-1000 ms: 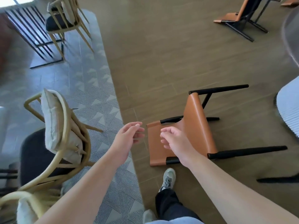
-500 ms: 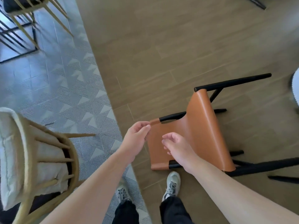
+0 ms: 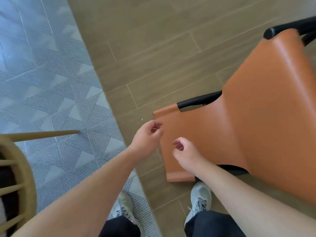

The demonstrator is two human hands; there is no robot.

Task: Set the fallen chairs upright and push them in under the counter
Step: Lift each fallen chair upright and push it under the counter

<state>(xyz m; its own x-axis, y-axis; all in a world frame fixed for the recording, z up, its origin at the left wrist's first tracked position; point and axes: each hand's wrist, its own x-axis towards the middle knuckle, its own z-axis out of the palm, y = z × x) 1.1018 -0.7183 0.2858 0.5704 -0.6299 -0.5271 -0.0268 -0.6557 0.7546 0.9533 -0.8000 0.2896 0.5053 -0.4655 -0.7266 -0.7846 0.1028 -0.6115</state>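
An orange leather chair (image 3: 253,120) with a black frame lies fallen on its side on the wooden floor, filling the right of the view. Its backrest edge points toward me. My left hand (image 3: 147,137) hovers just left of that backrest edge, fingers curled and apart, holding nothing. My right hand (image 3: 185,151) hangs over the backrest's near part, fingers loosely curled, also empty. Neither hand grips the chair. The chair's legs run out of view to the right.
A wooden spindle chair (image 3: 15,177) stands at the lower left on the grey patterned rug (image 3: 51,100), one leg sticking out over it. My two feet in grey sneakers (image 3: 200,200) stand right by the fallen chair's backrest.
The camera has come closer and lower over the orange chair. Both hands have dropped toward the backrest edge, and my left thumb and fingers have let go of that edge.
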